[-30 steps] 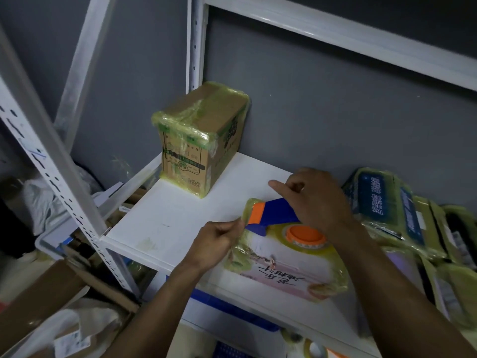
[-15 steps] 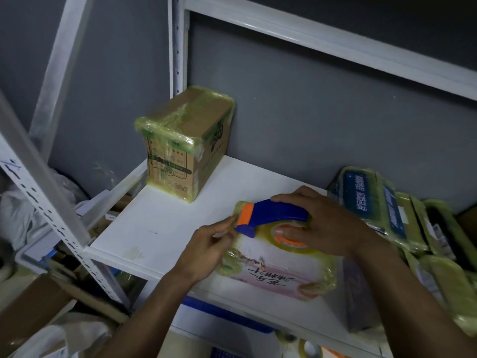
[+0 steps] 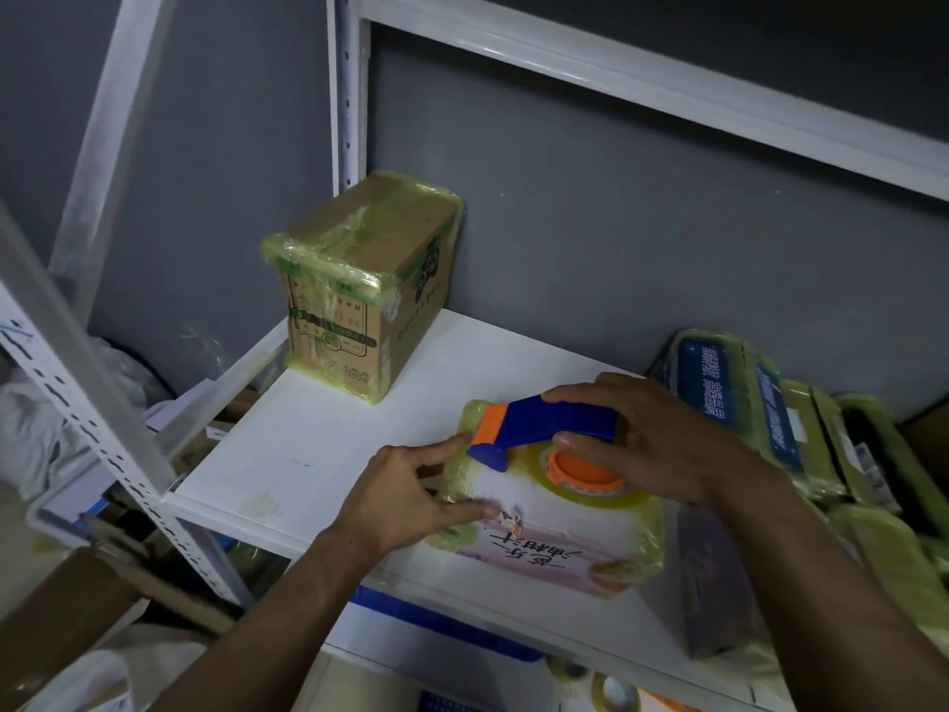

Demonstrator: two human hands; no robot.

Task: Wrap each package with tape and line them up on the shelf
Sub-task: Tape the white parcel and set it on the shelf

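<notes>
A flat pink-and-white package (image 3: pixel 554 542) with tape over its edges lies on the white shelf (image 3: pixel 318 444). On top of it rests a blue and orange tape dispenser (image 3: pixel 544 429) with a clear roll. My right hand (image 3: pixel 662 444) grips the dispenser's handle. My left hand (image 3: pixel 411 495) presses on the package's left end, fingers by the dispenser's nose. A taped brown carton (image 3: pixel 359 295) stands upright at the shelf's back left.
Several taped packages (image 3: pixel 770 413) are piled at the shelf's right, with a dark flat box (image 3: pixel 714 578) in front. White shelf uprights (image 3: pixel 349 84) frame the bay against a grey wall. Bags and cardboard (image 3: pixel 61 624) lie on the floor at left. Tape rolls (image 3: pixel 611 691) sit below.
My right hand moved from the dispenser's nose to a grip along its handle and roll. My left hand stayed on the package's left end. The head camera shifted slightly.
</notes>
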